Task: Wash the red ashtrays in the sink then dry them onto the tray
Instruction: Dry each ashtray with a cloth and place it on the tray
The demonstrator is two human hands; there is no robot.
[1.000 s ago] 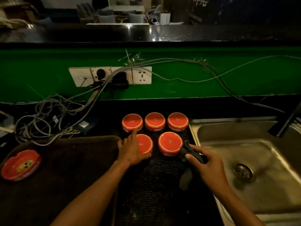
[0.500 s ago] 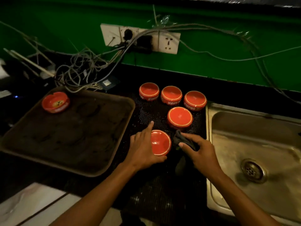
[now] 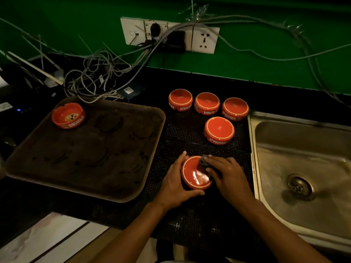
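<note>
My left hand (image 3: 173, 185) grips an upturned red ashtray (image 3: 193, 174) on the black mesh mat (image 3: 182, 133). My right hand (image 3: 227, 177) presses a dark cloth (image 3: 204, 164) onto that ashtray's base. Another upturned ashtray (image 3: 219, 130) sits farther back on the mat. Behind it stand three more in a row: left (image 3: 180, 99), middle (image 3: 207, 103), right (image 3: 235, 108). One ashtray (image 3: 68, 115) rests upright in the far left corner of the dark brown tray (image 3: 106, 194). The steel sink (image 3: 303, 160) lies to the right.
A tangle of grey cables (image 3: 95, 80) lies behind the tray and runs to a white socket panel (image 3: 170, 35) on the green wall. The sink drain (image 3: 300, 186) is uncovered. The counter's front edge (image 3: 62, 215) is near my body.
My left hand pulled the ashtray toward me on the mat. My right hand brought the cloth from beside it onto its base. My head tilted down and closer.
</note>
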